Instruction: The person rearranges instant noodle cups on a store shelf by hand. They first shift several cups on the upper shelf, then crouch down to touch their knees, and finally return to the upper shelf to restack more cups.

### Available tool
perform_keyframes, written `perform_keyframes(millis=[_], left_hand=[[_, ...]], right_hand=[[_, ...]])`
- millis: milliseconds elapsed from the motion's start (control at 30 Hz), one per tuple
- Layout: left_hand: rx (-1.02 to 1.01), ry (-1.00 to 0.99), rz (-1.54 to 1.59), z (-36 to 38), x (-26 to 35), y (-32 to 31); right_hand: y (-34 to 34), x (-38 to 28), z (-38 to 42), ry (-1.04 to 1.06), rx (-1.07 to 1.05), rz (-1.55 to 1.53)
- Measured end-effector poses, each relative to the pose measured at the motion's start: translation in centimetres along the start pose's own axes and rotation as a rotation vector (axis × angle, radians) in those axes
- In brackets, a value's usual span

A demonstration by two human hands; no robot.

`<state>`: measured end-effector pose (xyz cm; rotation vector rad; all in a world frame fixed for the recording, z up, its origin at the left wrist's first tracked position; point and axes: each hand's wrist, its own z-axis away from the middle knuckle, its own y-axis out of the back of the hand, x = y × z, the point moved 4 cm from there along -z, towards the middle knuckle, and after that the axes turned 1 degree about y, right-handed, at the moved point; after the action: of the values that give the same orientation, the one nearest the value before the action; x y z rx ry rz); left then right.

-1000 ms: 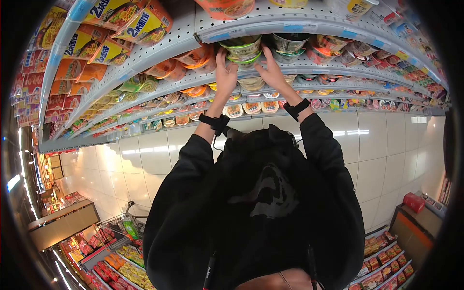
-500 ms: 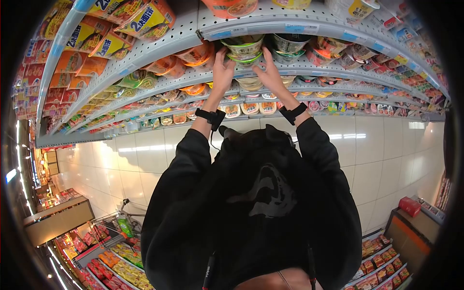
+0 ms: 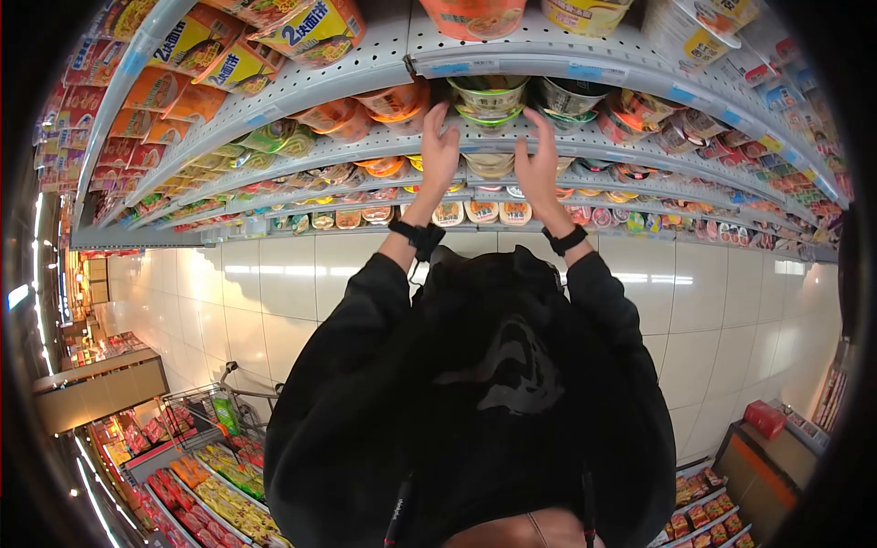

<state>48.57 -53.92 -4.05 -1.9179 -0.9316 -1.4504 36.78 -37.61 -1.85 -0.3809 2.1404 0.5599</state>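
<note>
Both hands, left hand (image 3: 439, 155) and right hand (image 3: 537, 169), beside green-rimmed noodle bowls (image 3: 487, 99)

One cam, on my head, fisheye, looking forward-down over my hoodie (image 3: 484, 402). Shelf (image 3: 512, 137) sits at arm's reach at frame top, floor (image 3: 274, 292) below. Black vignette at edges. No second view.

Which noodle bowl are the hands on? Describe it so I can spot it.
On the white perforated metal shelf, find the green-rimmed stacked noodle bowls between the left hand and right hand. Orange bowls sit left of them, dark-lidded bowls right.
</note>
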Motion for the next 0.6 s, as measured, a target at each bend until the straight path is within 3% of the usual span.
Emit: perform_keyframes(millis=[100,167,300,367,433,500,600], left_hand=[[0.071,0.078,0.063,2.7,1.1,2.5],[0.255,0.220,-0.097,3.7,2.4,4.9],[0.421,0.087,-0.120,2.3,2.8,9.8],[0.403,-0.031,-0.183,0.3,3.4,11.7],[0.406,-0.030,-0.128,-1.2,2.7,13.3],[0.276,0.050,-0.215,-2.1,3.4,13.3],[0.149,0.096,-0.139,-2.9,3.5,13.4]], right_hand=[[-0.1,-1.7,1.8,-0.068,-0.027,-0.033],[-1.6,-2.3,2.5,-0.081,-0.198,-0.204],[-5.1,-4.0,2.3,-0.035,-0.342,-0.272],[-7.2,-4.6,1.3,0.002,-0.407,-0.251],[-9.6,-4.9,0.6,0.009,-0.331,-0.326],[-11.9,-4.6,0.0,0.079,-0.372,-0.263],[-14.7,-3.7,-0.8,-0.166,-0.350,-0.155]])
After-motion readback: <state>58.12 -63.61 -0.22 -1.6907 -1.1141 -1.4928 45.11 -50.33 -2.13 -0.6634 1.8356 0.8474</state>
